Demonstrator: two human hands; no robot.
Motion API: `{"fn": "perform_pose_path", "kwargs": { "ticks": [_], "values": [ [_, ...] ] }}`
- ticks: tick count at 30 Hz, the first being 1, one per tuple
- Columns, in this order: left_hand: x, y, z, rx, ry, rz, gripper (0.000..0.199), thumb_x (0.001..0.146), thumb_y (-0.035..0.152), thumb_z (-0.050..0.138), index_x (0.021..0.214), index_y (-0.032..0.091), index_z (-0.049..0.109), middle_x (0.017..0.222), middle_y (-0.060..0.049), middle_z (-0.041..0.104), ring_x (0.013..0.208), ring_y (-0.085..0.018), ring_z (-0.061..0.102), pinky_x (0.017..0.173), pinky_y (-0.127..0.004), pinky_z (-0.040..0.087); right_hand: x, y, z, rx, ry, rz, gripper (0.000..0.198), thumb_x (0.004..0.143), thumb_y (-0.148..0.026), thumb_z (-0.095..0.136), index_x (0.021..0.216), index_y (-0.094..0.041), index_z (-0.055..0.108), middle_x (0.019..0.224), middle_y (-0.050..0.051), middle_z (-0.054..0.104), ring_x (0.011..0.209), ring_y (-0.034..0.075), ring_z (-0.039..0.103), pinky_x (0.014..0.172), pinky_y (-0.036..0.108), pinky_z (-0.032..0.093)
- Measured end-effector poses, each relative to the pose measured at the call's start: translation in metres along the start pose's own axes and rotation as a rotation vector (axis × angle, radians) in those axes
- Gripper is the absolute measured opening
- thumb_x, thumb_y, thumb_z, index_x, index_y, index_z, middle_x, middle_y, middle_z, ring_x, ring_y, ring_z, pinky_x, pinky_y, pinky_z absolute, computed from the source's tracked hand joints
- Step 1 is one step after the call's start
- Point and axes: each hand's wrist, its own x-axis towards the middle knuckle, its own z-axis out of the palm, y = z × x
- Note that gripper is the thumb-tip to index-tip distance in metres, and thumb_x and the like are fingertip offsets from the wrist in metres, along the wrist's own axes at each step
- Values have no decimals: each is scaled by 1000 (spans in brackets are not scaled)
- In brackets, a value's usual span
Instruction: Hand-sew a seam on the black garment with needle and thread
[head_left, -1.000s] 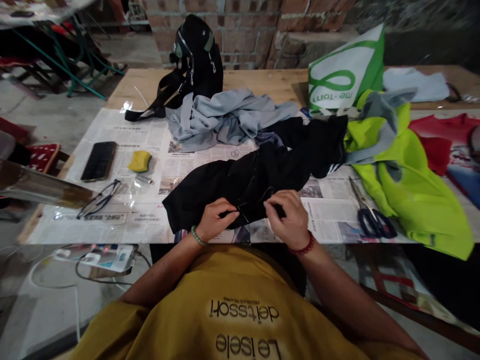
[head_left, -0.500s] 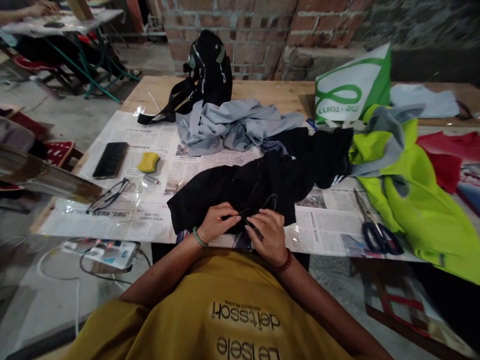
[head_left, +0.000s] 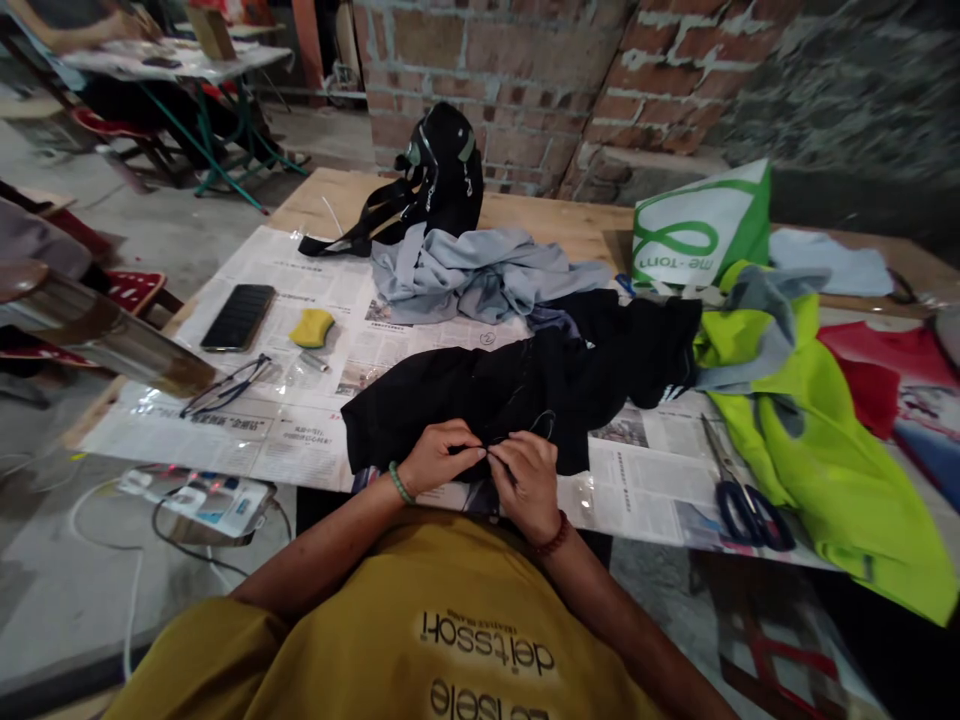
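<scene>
A black garment (head_left: 442,385) lies across the newspaper in front of me, its near edge drawn up to my fingers. My left hand (head_left: 441,462), with a green bead bracelet at the wrist, is closed, thumb and finger pinching a bit of the black cloth. Right beside it, the fingertips of my right hand (head_left: 529,485) are pressed together, almost touching the left ones. A thin loop of thread (head_left: 551,420) curves up behind the right fingers. Whatever small thing lies between those fingertips is hidden.
Scissors (head_left: 742,500) lie to the right by a lime-yellow garment (head_left: 806,430). Grey cloth (head_left: 480,270), a black bag (head_left: 450,170) and a green-white bag (head_left: 701,228) sit farther back. Left are a phone (head_left: 238,318), sponge (head_left: 312,328), glasses (head_left: 229,387) and a tilted bottle (head_left: 112,335).
The view has shifted, so the table sits slightly lower in it. My right fingers have closed in toward the left fingertips, and the thread loop has dropped lower beside the hand.
</scene>
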Motion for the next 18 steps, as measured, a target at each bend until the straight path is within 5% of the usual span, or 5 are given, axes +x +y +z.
{"fn": "perform_pose_path", "kwargs": {
  "ticks": [10, 18],
  "values": [
    [-1, -3, 0, 0, -14, 15, 16, 80, 25, 62, 73, 12, 68, 68, -4, 61, 63, -10, 56, 59, -20, 45, -1, 1, 1, 34, -53, 38, 7, 85, -14, 53, 88, -19, 56, 83, 3, 62, 89, 19, 54, 80, 36, 37],
    [-1, -3, 0, 21, -44, 14, 20, 81, 25, 61, 67, 11, 63, 66, -2, 55, 60, -8, 51, 57, -19, 41, -4, -1, 2, 101, 36, 19, 13, 84, -11, 53, 93, -20, 54, 84, 3, 62, 90, 19, 56, 80, 36, 39]
  ]
}}
